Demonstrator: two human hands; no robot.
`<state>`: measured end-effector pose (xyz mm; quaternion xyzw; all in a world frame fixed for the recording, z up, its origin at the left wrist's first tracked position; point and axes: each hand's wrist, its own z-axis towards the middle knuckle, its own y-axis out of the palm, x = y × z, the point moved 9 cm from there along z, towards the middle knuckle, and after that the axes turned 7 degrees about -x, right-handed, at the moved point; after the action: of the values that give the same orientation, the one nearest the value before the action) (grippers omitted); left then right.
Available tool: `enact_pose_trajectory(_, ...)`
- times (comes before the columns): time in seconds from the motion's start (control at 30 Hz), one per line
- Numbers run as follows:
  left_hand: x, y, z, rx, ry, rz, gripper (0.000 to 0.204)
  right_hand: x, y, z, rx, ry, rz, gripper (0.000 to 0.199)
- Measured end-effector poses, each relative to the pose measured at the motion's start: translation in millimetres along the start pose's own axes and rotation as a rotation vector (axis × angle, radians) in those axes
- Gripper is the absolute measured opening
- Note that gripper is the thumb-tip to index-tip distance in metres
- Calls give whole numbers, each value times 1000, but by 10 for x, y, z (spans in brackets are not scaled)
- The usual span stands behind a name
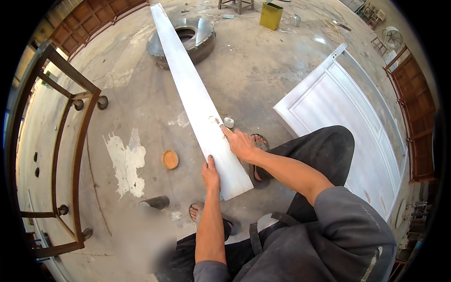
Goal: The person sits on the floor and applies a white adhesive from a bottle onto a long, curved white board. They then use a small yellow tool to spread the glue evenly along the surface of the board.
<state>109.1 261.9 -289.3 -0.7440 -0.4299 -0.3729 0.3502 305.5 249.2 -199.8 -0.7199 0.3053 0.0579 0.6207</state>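
A long white board slants away from me, its far part lying over a tyre. My left hand grips the board's near left edge, thumb on top and fingers partly hidden. In my right hand is a small scraper-like tool, mostly covered by the fingers. Its tip meets the board beside a rough, brownish patch. Just right of the board stands a small white container. Left of the board, a round tub of orange-brown material sits on the floor.
On the right lies a white panelled door. A wheeled metal frame stands at the left. Near my left foot is a dark cylinder. Farther off are a yellow-green tin, a small can and a stool.
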Motion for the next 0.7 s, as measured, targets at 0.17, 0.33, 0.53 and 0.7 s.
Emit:
enact_pose_trajectory(0.17, 65, 159, 25, 11, 54, 49, 73, 118, -156, 421, 116, -36, -30, 52)
enact_pose_trajectory(0.33, -122, 38, 125, -43, 2, -33, 76, 35, 46, -573, -29, -62, -10, 54)
enact_pose_trajectory(0.53, -164, 122, 40, -171, -88, -215, 77, 131, 267, -2353, -89, 3, 83, 58)
enact_pose_trajectory(0.7, -241, 180, -103, -197, -64, -232, 77, 247, 216, -2556, -8, 9, 69, 60)
